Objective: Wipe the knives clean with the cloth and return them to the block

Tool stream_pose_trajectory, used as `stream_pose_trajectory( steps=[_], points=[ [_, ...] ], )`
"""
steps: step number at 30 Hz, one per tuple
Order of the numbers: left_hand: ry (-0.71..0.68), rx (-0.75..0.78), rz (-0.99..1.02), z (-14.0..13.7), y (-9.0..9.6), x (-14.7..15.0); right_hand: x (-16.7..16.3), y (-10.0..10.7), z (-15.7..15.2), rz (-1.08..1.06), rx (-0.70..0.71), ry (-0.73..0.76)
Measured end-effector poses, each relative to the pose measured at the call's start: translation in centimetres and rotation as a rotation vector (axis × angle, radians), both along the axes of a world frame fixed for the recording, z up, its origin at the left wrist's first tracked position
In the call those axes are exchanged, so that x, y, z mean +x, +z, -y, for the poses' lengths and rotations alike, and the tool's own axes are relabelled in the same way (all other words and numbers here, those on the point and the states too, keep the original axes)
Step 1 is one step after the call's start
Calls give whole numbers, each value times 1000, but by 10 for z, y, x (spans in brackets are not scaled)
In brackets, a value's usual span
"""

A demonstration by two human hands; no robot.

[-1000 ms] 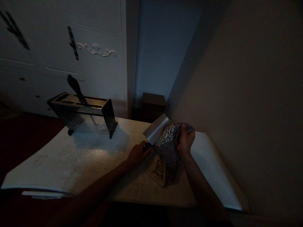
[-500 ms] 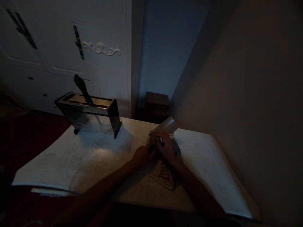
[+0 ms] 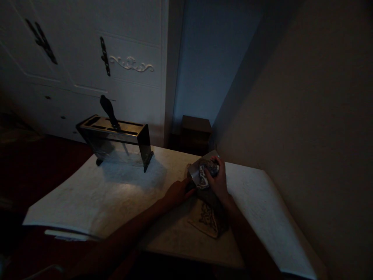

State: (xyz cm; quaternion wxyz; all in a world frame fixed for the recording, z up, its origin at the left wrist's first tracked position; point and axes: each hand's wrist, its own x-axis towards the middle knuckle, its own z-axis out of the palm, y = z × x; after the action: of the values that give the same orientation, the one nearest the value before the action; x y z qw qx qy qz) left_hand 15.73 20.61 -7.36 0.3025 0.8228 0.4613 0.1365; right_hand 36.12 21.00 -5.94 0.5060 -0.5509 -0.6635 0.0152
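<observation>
Patterned cloth [image 3: 207, 177] now perhaps covers blade [image 3: 194, 172].

On the pale stone counter [image 3: 116, 202], the slotted metal knife rack [image 3: 116, 142] stands at the back left; the broad steel cleaver [image 3: 196, 175] and patterned cloth [image 3: 210, 219] lie right of it, nearer the wall.

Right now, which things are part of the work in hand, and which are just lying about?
In hand:
left hand, gripping the cleaver by its handle
right hand, pressing the patterned cloth on the blade

Lying about:
knife block with one knife in it
table
small cabinet behind
</observation>
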Motion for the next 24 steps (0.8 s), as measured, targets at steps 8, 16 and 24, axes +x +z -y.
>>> stream_pose_trajectory(
  steps=[8,16,24],
  points=[
    [-36,25,59,0,3,-2,34,8,-5,16,-77,-396],
    [-17,14,49,-1,1,0,39,17,1,-57,-207,-401],
    [-2,28,72,1,1,-1,31,2,0,34,-103,-318]
  ],
)
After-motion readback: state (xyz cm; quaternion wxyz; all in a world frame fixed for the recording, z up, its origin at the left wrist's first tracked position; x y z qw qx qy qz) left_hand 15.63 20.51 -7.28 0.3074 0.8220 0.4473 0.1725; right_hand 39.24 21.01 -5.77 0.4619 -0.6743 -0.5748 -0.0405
